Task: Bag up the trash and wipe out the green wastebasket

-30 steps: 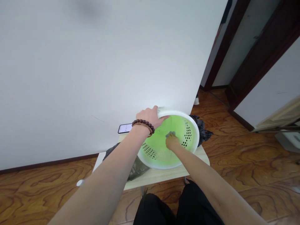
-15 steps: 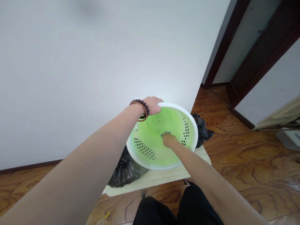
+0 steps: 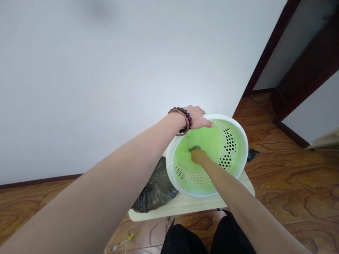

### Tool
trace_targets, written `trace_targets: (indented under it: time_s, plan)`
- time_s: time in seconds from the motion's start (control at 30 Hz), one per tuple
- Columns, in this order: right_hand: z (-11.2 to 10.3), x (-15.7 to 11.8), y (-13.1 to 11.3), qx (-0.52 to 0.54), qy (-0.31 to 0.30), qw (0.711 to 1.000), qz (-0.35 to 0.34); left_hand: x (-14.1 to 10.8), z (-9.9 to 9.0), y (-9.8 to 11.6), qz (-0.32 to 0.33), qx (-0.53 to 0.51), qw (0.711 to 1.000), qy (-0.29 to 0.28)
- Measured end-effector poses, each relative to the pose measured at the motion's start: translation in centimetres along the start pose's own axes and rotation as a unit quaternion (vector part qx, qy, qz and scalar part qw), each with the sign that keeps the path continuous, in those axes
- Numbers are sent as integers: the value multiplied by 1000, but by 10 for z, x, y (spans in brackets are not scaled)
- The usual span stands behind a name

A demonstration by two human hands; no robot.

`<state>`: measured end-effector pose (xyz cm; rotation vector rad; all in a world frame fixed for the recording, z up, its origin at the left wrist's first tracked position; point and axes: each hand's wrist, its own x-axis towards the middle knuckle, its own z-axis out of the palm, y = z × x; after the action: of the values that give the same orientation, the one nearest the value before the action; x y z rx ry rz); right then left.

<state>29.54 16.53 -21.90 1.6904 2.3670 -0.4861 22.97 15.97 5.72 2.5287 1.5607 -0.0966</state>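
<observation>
A round plastic laundry basket (image 3: 171, 173), light green inside with a white rim and rows of holes, faces me with its mouth tilted up. My left hand (image 3: 197, 117), wearing bracelets at the wrist, grips the far rim, its thumb on the inner side. Deep inside the basket, my right hand (image 3: 198, 155) is closed on a small grey cloth (image 3: 196, 147) pressed against the green inner surface. Most of the cloth is hidden under the fingers. Dark specks show on the basket's inside near the cloth.
The basket rests on a small pale wooden table (image 3: 185, 204) by a white wall (image 3: 119, 70). A black plastic bag (image 3: 159, 187) lies left of it, another black bag (image 3: 252, 154) shows at right. A white cable (image 3: 120, 245) lies on the wooden floor.
The basket has turned and tipped, its holed side now more to the right. My left hand has loosened slightly along the rim. My right hand has moved toward the basket's left side with the cloth.
</observation>
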Motion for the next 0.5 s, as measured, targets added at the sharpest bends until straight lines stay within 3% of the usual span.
trace_targets:
  time_s: [0.27, 0.5]
  plan:
    - [-5, -5, -18, -4, 19, 1000, 15, -4, 4, 20, -11, -44, 997, 60]
    - [-14, -9, -19, 15, 20, 999, 23, -18, 6, 1, -65, -67, 994, 64]
